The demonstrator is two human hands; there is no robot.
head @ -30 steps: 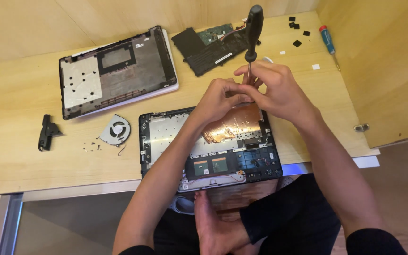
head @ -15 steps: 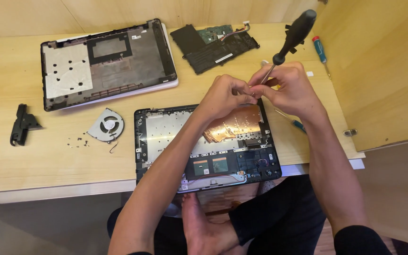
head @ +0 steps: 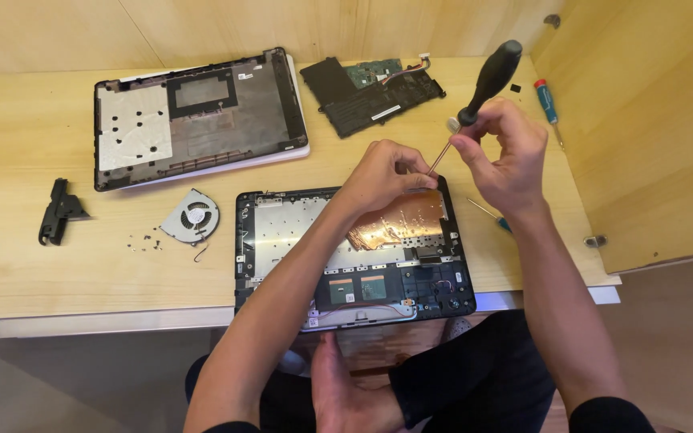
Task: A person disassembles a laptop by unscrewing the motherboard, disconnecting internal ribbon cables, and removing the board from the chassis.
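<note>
We held the screwdriver (head: 475, 96) in our right hand (head: 503, 152), fingers pinched on the shaft below the black handle. Its long axis ran tilted, handle up-right, tip down-left toward the laptop chassis (head: 282, 232) top-right corner. Our left hand (head: 382, 172) was nearer that corner, fingertips closed at the tip, on what we couldn't tell. The chassis lay on the bench (head: 42, 281), with copper foil (head: 403, 220) inside.

Bare forearms, black sleeves at the elbows, black trousers.
</note>
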